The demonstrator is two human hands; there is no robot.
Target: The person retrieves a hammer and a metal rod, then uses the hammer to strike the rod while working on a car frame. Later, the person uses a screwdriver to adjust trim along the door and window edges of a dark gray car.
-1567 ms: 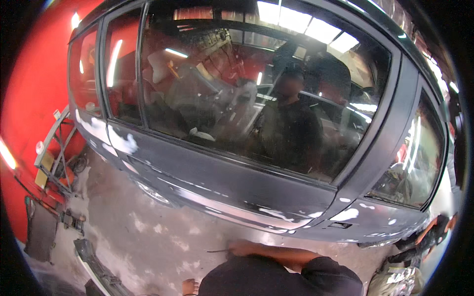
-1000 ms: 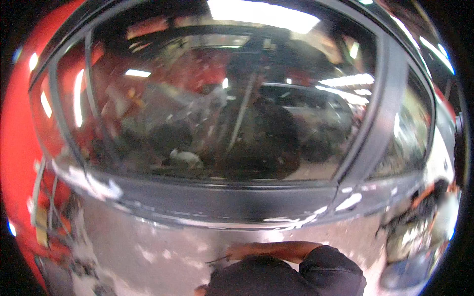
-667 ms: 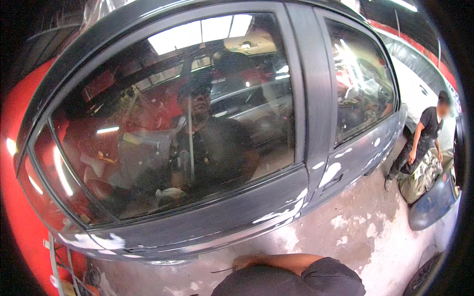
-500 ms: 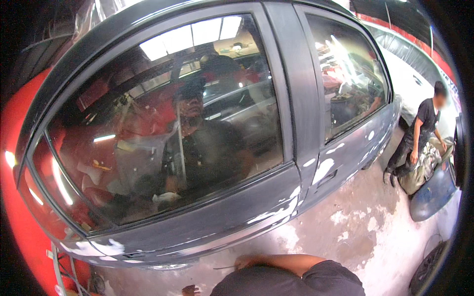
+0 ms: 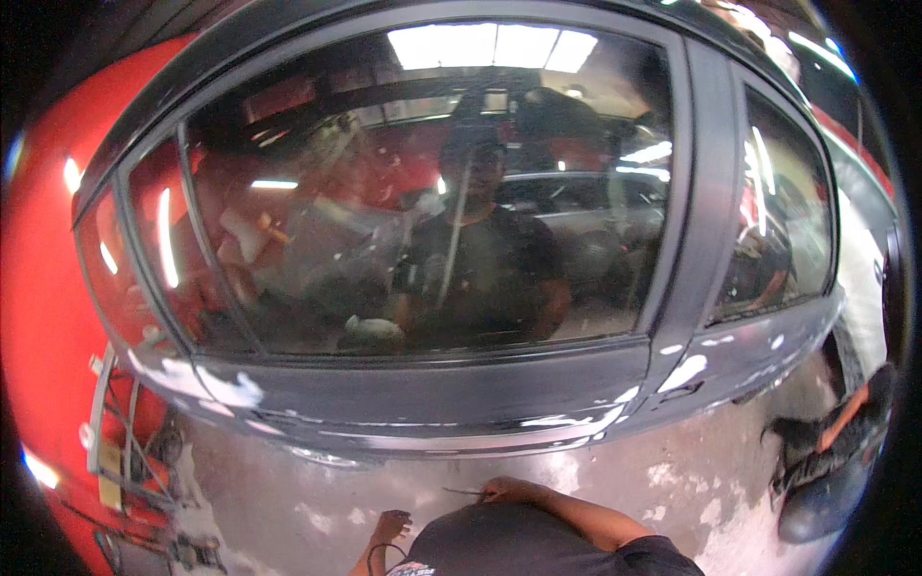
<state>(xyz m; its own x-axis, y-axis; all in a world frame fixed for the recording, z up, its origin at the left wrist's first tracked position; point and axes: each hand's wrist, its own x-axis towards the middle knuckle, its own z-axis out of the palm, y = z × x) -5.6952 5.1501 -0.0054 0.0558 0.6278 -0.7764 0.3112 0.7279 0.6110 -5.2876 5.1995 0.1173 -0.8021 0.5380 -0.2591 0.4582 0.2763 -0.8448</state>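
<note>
A dark grey car (image 5: 461,389) with whitish patches stands before me, its side windows (image 5: 317,240) reflecting lights and a person. Low in the picture my left hand (image 5: 392,525) hangs in front of the car, fingers loosely bent and apart, with nothing visible in them. A thin dark loop (image 5: 384,549) lies by its wrist. To its right, my right hand (image 5: 499,491) is closed on a thin dark rod (image 5: 462,492) that sticks out to the left. Neither hand touches the car. My torso partly hides the right forearm.
A red wall-like surface (image 5: 43,288) curves along the left. Beside it stands a metal frame stand (image 5: 113,437). A worn, stained concrete floor (image 5: 663,490) runs below the car. At the far right are another person (image 5: 845,432), a dark rounded container (image 5: 816,509) and a white vehicle (image 5: 861,288).
My view has swung to the right's opposite, leftward, so the car and the other person sit further right. Both my hands now show more fully above the lower edge.
</note>
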